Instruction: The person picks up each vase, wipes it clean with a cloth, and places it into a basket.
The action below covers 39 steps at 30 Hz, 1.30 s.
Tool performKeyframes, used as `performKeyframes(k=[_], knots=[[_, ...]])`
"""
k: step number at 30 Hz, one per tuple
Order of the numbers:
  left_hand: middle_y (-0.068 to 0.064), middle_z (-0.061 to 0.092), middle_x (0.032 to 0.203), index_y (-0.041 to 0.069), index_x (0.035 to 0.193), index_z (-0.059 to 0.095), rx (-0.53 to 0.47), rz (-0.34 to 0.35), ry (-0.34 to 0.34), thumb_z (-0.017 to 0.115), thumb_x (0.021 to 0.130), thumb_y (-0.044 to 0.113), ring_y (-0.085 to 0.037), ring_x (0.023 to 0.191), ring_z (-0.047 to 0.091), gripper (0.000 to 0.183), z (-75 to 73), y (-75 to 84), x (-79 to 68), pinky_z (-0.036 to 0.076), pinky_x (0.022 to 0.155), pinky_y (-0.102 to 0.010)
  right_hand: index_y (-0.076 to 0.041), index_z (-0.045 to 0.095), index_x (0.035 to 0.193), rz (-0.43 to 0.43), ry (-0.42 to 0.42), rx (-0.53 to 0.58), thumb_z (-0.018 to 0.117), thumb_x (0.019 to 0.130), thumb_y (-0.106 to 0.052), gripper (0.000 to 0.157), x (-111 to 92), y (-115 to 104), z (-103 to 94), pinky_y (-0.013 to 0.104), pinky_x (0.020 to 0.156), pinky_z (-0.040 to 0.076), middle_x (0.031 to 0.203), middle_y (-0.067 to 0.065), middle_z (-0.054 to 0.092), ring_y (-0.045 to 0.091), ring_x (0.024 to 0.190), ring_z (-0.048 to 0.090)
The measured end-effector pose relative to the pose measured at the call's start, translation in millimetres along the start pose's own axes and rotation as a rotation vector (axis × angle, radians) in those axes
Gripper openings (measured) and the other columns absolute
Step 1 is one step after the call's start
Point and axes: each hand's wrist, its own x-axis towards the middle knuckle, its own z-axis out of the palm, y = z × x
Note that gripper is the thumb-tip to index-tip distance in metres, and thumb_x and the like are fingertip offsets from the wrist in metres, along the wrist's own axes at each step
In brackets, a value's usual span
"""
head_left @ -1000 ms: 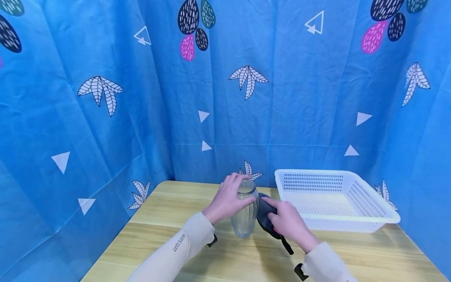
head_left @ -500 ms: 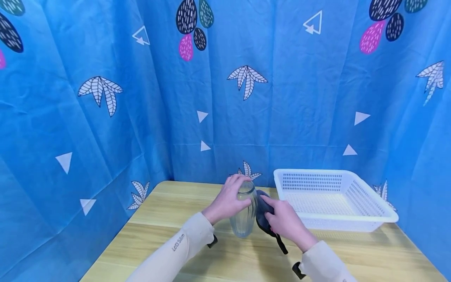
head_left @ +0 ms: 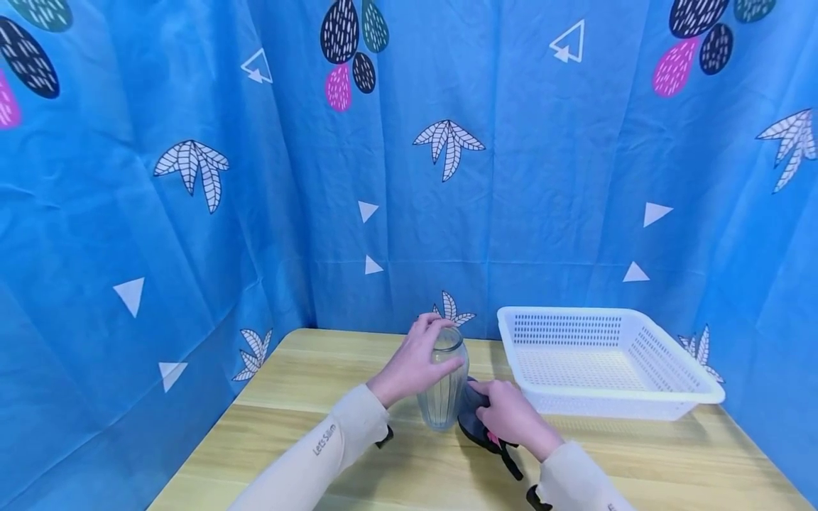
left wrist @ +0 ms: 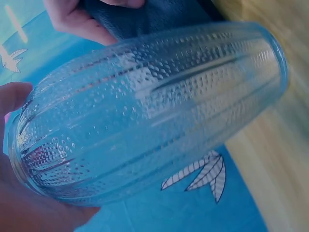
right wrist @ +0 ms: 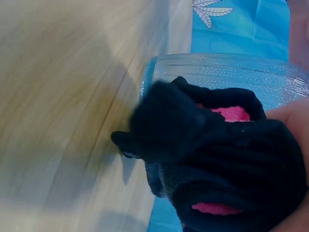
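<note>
Currently I have the person's left hand (head_left: 418,360) clamped around the upper end of a clear, ribbed glass jar (head_left: 441,404), which is upright over the pale wooden table (head_left: 268,397); I can't tell whether its base touches the wood. On my left wrist view, the ribs and tiny raised dots of the glass show clearly. The right hand (head_left: 511,411) is closed on a soft black-and-grey fabric piece (head_left: 473,423) at the jar's right side, its index finger stretched across the cloth. Whether cloth and glass touch, I can't be sure. My right wrist view shows pink inside two of the fabric's folds. Farther right I see a white perforated plastic basket (head_left: 613,407) on the table, before a blue patterned curtain (head_left: 543,213).
</note>
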Motion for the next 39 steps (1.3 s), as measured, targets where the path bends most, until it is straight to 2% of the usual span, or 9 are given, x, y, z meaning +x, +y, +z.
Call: performKeyframes(k=[5,7,10,12,17,24,29,32,39], knots=[[0.002,0.038,0.125,0.028,0.138,0.035,0.039,-0.016,-0.004,0.061,0.081,0.054,-0.011,0.109,0.043,0.068,0.6,-0.4,0.6,0.044,0.091,-0.036,-0.010,0.054,0.129,0.019,0.092,-0.001,0.057,0.079,-0.001,0.051,-2.4,-7.1,-8.2,0.028,0.040,0.041,0.088,0.008,0.065,0.011,0.035,0.047],[0.002,0.041,0.124,0.028,0.137,0.036,0.065,-0.005,0.007,0.061,0.081,0.054,-0.012,0.110,0.042,0.067,-0.2,-0.3,1.0,0.042,0.092,-0.037,-0.013,0.054,0.130,0.034,0.123,0.016,0.056,0.079,-0.001,0.052,-3.9,-12.6,-14.2,0.028,0.039,0.041,0.072,0.005,0.062,0.012,0.035,0.048],[0.005,0.043,0.127,0.027,0.135,0.039,0.101,0.013,0.023,0.062,0.081,0.052,-0.013,0.118,0.039,0.065,-1.7,0.3,1.1,0.037,0.098,-0.041,-0.017,0.053,0.131,0.050,0.173,0.046,0.056,0.080,-0.001,0.053,-5.6,-21.7,-24.0,0.029,0.038,0.042,0.060,0.001,0.057,0.013,0.035,0.049],[0.007,0.043,0.131,0.027,0.134,0.040,0.105,0.020,0.025,0.063,0.081,0.050,-0.015,0.124,0.036,0.062,-2.6,1.0,0.7,0.034,0.100,-0.044,-0.020,0.053,0.131,0.051,0.211,0.057,0.056,0.081,-0.002,0.053,-6.6,-27.4,-29.9,0.030,0.038,0.042,0.058,0.000,0.057,0.012,0.035,0.050],[0.009,0.041,0.135,0.026,0.133,0.042,0.066,0.036,0.004,0.062,0.082,0.043,-0.016,0.128,0.032,0.057,-3.3,2.5,-0.3,0.031,0.103,-0.045,-0.025,0.053,0.131,0.010,0.285,0.034,0.056,0.082,-0.004,0.053,-6.5,-36.0,-36.7,0.028,0.040,0.042,0.071,-0.002,0.060,0.011,0.037,0.050],[0.010,0.038,0.134,0.026,0.132,0.043,0.035,0.027,-0.006,0.063,0.079,0.037,-0.014,0.128,0.030,0.057,-2.7,1.1,0.4,0.033,0.102,-0.044,-0.019,0.051,0.133,0.025,0.232,0.003,0.057,0.083,-0.003,0.052,-2.1,-32.1,-31.1,0.027,0.042,0.043,0.068,0.000,0.057,0.011,0.040,0.050],[0.012,0.038,0.134,0.030,0.131,0.042,0.029,0.016,-0.008,0.064,0.078,0.036,-0.014,0.128,0.030,0.057,-1.7,-0.6,1.7,0.033,0.101,-0.044,-0.013,0.049,0.135,0.046,0.127,0.038,0.055,0.083,-0.002,0.053,2.7,-21.6,-22.1,0.031,0.038,0.042,0.066,0.003,0.057,0.014,0.037,0.050],[0.012,0.038,0.135,0.029,0.131,0.042,0.032,0.014,-0.006,0.064,0.080,0.040,-0.014,0.129,0.029,0.057,-0.8,-1.0,1.0,0.031,0.102,-0.046,-0.009,0.049,0.134,0.018,0.070,0.012,0.054,0.082,-0.001,0.053,4.8,-12.3,-12.9,0.030,0.038,0.042,0.068,0.003,0.059,0.013,0.035,0.048],[0.012,0.038,0.138,0.029,0.132,0.042,0.064,0.018,0.005,0.057,0.084,0.053,-0.016,0.129,0.031,0.056,-1.1,-1.8,-1.4,0.029,0.102,-0.047,0.000,0.049,0.131,-0.030,-0.004,-0.051,0.055,0.080,-0.002,0.051,3.8,-1.6,3.0,0.027,0.037,0.041,0.040,-0.004,0.050,0.009,0.029,0.047]])
